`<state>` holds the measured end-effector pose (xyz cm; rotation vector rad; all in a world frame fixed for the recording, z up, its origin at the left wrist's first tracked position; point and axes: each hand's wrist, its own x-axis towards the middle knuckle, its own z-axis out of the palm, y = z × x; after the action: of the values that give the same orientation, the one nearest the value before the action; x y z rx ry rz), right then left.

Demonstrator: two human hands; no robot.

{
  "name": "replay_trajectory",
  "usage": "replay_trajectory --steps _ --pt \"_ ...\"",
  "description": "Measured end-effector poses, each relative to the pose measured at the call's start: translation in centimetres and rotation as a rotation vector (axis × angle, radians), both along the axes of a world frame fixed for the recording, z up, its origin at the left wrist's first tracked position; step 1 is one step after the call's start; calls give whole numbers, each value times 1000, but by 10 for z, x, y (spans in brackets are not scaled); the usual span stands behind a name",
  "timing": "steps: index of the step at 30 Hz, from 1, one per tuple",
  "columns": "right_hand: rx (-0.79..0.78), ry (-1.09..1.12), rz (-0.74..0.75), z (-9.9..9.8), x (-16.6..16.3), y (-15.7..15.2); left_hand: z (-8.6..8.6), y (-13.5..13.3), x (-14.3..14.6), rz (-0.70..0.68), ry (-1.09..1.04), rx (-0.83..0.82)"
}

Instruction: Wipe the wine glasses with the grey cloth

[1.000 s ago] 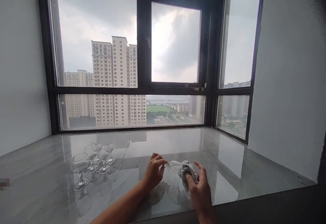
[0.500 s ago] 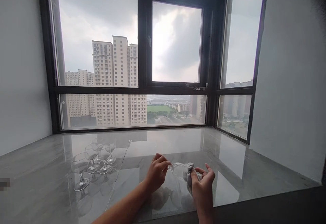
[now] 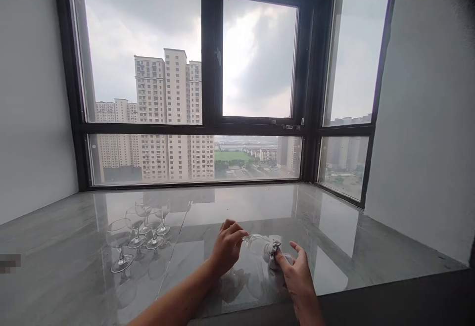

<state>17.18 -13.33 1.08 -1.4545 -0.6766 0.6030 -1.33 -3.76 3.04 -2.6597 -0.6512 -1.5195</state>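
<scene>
My left hand (image 3: 227,248) is closed in a pinch on the stem end of a clear wine glass (image 3: 257,243). The glass lies tilted on its side above the sill, its bowl toward my right hand. A bunched grey cloth (image 3: 273,254) sits at the mouth of the bowl; how far it reaches inside is hard to see. My right hand (image 3: 297,271) presses the cloth with thumb and curled fingers, while the index finger stands away from it.
Several clear stemmed glasses (image 3: 120,247) stand upright in a group at the left of the glossy grey sill (image 3: 208,286). Dark-framed windows (image 3: 260,128) rise behind, with white walls (image 3: 419,118) at both sides. The sill's front edge runs along the lower right.
My right hand has shifted slightly and its fingers have changed position on the cloth. The left hand keeps hold of the glass. The whole view has moved a little.
</scene>
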Motion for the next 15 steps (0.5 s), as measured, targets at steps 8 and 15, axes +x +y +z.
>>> replay_trajectory --steps 8,15 --pt "-32 -168 18 -9 8 0 -1 -8 5 27 120 28" --pt "-96 -225 -4 -12 6 -1 -7 -2 9 -3 133 -56"
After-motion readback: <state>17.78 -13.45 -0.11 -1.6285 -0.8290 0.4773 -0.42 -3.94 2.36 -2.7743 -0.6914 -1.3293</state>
